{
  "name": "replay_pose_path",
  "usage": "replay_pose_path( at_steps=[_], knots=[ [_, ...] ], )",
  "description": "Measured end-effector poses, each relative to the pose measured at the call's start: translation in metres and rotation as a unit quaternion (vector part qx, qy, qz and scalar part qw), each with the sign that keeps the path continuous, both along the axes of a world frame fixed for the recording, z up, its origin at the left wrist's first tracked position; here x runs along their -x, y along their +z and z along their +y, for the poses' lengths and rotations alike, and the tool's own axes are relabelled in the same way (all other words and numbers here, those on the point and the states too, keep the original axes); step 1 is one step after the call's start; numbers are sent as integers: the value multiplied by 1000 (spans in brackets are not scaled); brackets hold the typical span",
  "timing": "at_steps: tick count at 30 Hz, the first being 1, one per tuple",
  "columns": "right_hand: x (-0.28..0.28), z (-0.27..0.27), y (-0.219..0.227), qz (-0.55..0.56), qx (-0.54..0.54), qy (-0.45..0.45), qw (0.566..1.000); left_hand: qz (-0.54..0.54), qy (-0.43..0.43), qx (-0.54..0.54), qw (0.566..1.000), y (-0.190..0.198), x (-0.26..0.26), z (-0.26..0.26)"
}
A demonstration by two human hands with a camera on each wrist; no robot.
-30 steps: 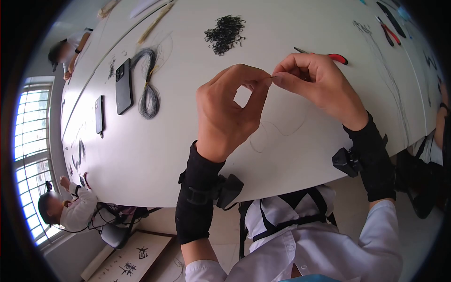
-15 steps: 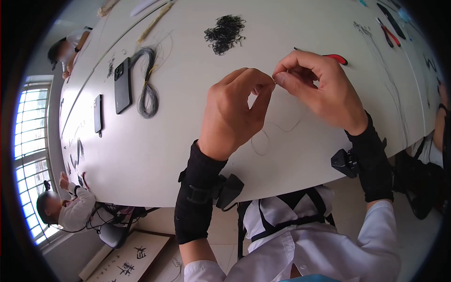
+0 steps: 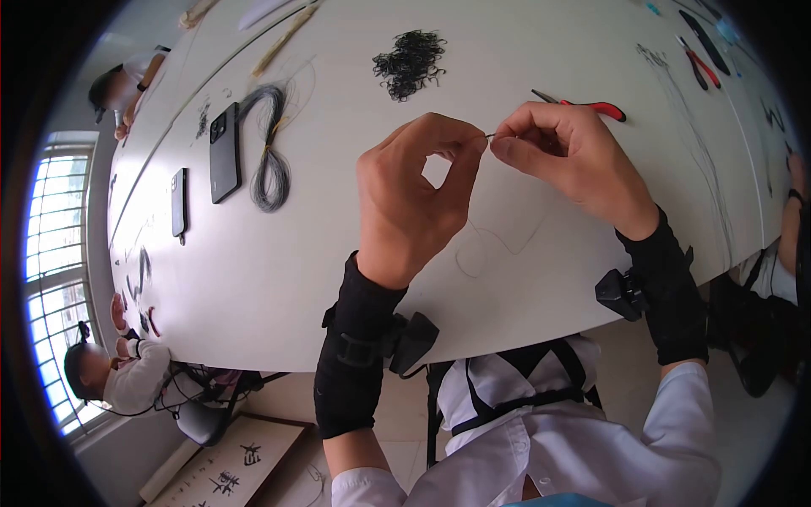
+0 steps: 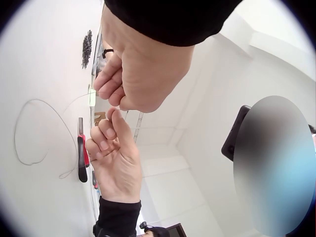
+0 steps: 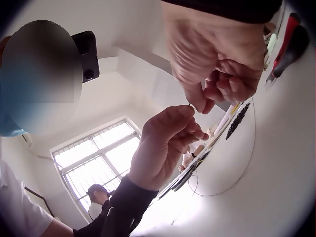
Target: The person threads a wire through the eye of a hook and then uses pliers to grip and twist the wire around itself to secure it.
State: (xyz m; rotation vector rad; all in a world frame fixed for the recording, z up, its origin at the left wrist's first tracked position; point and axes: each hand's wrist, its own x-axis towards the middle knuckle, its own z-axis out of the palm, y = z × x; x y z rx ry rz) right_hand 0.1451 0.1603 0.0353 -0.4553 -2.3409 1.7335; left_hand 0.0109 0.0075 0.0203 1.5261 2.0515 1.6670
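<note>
In the head view my left hand (image 3: 414, 194) and right hand (image 3: 579, 160) meet above the table, fingertip to fingertip. My left thumb and index finger pinch a tiny dark fishhook (image 3: 490, 136), mostly hidden by the fingers. Right at its other end, the thumb and index finger of my right hand pinch the thin line (image 3: 511, 252), which hangs in loose curves below the hands. The other right fingers curl in. A pile of black fishhooks (image 3: 410, 63) lies beyond my hands. Red-and-black pliers (image 3: 601, 110) rest behind the right hand.
A tied coil of grey line (image 3: 270, 173) lies at left beside a black phone (image 3: 224, 156) and a smaller phone (image 3: 179, 203). Long strands (image 3: 710, 177) run down the right side. A second pair of pliers (image 3: 699, 66) sits far right. Other people sit around the table.
My hands dipped slightly and drew close, then rose and parted a little, showing the dark hook between the fingertips. The loose line below has shifted.
</note>
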Motion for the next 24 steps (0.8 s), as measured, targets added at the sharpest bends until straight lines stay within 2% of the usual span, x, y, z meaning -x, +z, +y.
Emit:
replay_pose_path(
  at_steps=[3,7,9,12,15,24],
  knots=[
    [-2,-6,4,-4,-24,3,1000,5,19,-4,1000,-2,1,1],
    [-3,-7,6,52,-133,0,990,36,21,18,999,-2,1,1],
    [-2,-7,3,91,-170,-1,981,31,7,51,998,0,-1,0],
    [-2,-4,3,88,-183,-11,979,30,-17,76,996,1,-2,-1],
    [-2,0,-1,63,-73,-14,995,27,-40,82,995,4,-4,-1],
    [2,9,-12,69,45,10,997,-14,-53,55,997,9,-6,-3]
  ],
)
